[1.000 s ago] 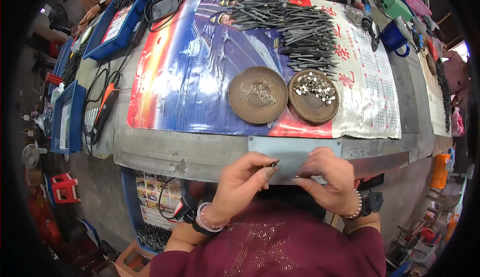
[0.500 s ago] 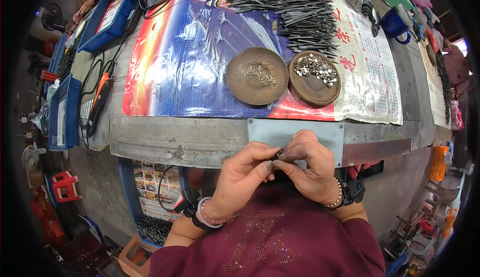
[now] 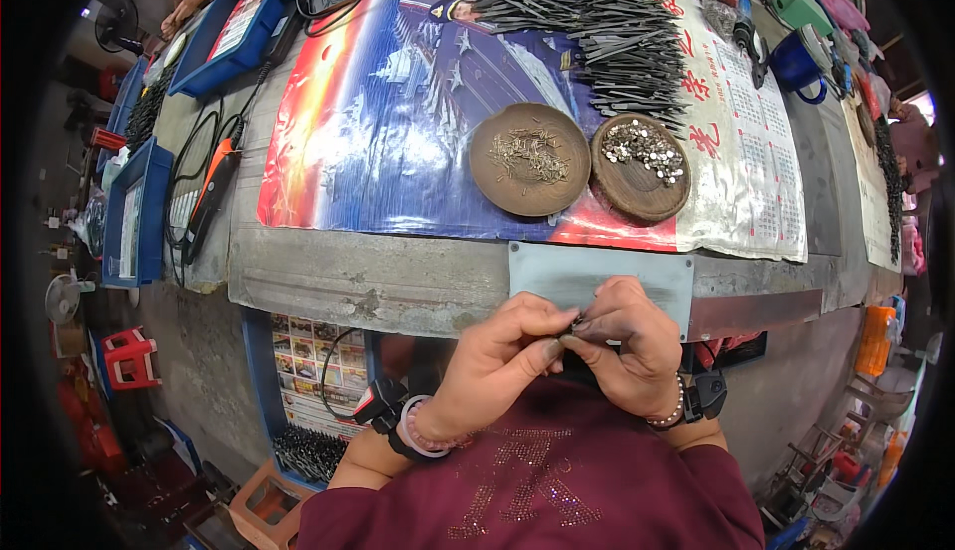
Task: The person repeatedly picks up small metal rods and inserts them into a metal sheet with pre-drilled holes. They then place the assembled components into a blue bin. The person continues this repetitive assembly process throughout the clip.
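My left hand (image 3: 497, 361) and my right hand (image 3: 627, 346) meet just below the table's front edge, fingertips pinched together on a small dark metal part (image 3: 577, 323). The part is mostly hidden by my fingers. Right behind my hands lies a grey metal plate (image 3: 597, 272) on the table edge. Beyond it stand two round brown dishes: the left dish (image 3: 529, 159) holds thin pins, the right dish (image 3: 642, 167) holds small shiny pieces. A big pile of dark metal strips (image 3: 607, 33) lies further back.
A colourful poster (image 3: 398, 122) covers the concrete table. Blue trays (image 3: 134, 212) and an orange-handled tool (image 3: 214, 187) with black cable lie at the left. A blue mug (image 3: 799, 61) and tools sit at the back right. Red stools (image 3: 127, 359) stand on the floor.
My hands have come together from resting apart on the grey plate. They now pinch the small part between them, slightly nearer to my body.
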`<state>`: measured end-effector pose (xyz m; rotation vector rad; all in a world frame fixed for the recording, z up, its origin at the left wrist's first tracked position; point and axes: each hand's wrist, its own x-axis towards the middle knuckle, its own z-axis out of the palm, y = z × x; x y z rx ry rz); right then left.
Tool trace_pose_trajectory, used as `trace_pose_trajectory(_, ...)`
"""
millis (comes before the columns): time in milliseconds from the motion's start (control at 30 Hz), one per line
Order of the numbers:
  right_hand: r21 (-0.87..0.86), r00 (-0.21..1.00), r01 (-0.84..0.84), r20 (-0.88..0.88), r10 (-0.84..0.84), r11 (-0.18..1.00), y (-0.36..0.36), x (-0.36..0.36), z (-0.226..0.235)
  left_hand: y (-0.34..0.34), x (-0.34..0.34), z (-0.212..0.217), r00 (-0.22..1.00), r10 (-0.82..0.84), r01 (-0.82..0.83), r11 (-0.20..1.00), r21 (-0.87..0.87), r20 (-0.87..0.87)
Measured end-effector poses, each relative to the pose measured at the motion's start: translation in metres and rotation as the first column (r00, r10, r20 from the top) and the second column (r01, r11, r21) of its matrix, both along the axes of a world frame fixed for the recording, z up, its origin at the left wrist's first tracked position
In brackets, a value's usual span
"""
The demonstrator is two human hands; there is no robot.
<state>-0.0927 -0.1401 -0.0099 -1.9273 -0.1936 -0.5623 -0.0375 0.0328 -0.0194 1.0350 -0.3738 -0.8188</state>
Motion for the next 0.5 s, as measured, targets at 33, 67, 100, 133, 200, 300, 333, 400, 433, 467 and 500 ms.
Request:
trace_pose_trajectory(33, 0.056, 0.999, -0.02, -0.032, 0.021, 0.998, 0.0, -0.001, -0.001, 0.0, 0.0, 0.0, 0.999, -0.012, 0.012, 1.0, 0.016, 0.044)
trace_pose_trajectory(67, 0.112, 0.997, -0.038, -0.062, 0.045, 0.993, -0.001, -0.003, -0.002, 0.001, 0.001, 0.001, 0.997, -0.024, 0.022, 0.999, 0.028, 0.076)
trace_pose_trajectory(100, 0.171, 0.992, -0.055, -0.105, 0.073, 0.984, -0.002, -0.005, -0.004, 0.001, 0.001, 0.001, 0.995, -0.036, 0.033, 0.999, 0.031, 0.095)
trace_pose_trajectory(133, 0.348, 0.98, -0.08, -0.146, 0.139, 0.934, -0.003, -0.006, -0.006, 0.001, 0.001, 0.002, 0.993, -0.048, 0.047, 0.999, 0.017, 0.11)
trace_pose_trajectory(200, 0.675, 0.935, -0.089, -0.197, 0.296, 0.732, -0.006, -0.007, -0.011, 0.001, 0.001, 0.003, 0.99, -0.073, 0.077, 0.997, -0.03, 0.117)
trace_pose_trajectory(300, 0.856, 0.873, -0.134, -0.136, 0.469, 0.499, -0.007, -0.006, -0.017, 0.001, 0.001, 0.003, 0.973, -0.128, 0.147, 0.985, -0.089, 0.192)
trace_pose_trajectory(333, 0.886, 0.869, -0.142, -0.102, 0.485, 0.441, -0.005, -0.006, -0.017, 0.001, -0.001, 0.004, 0.972, -0.08, 0.094, 0.994, -0.055, 0.22)
trace_pose_trajectory(400, 0.878, 0.91, -0.054, -0.153, 0.386, 0.475, 0.004, -0.009, -0.017, 0.001, -0.008, 0.005, 0.972, 0.01, -0.005, 1.0, -0.022, 0.237)
trace_pose_trajectory(433, 0.863, 0.931, -0.016, -0.171, 0.322, 0.505, 0.009, -0.01, -0.016, -0.001, -0.011, 0.005, 0.958, 0.068, -0.07, 0.998, -0.003, 0.277)
trace_pose_trajectory(467, 0.846, 0.948, 0.023, -0.187, 0.256, 0.533, 0.013, -0.011, -0.015, -0.004, -0.014, 0.004, 0.945, 0.128, -0.136, 0.991, 0.007, 0.303)
trace_pose_trajectory(500, 0.791, 0.969, 0.028, -0.172, 0.18, 0.611, 0.016, -0.009, -0.014, -0.006, -0.015, 0.004, 0.927, 0.191, -0.202, 0.979, 0.001, 0.322)
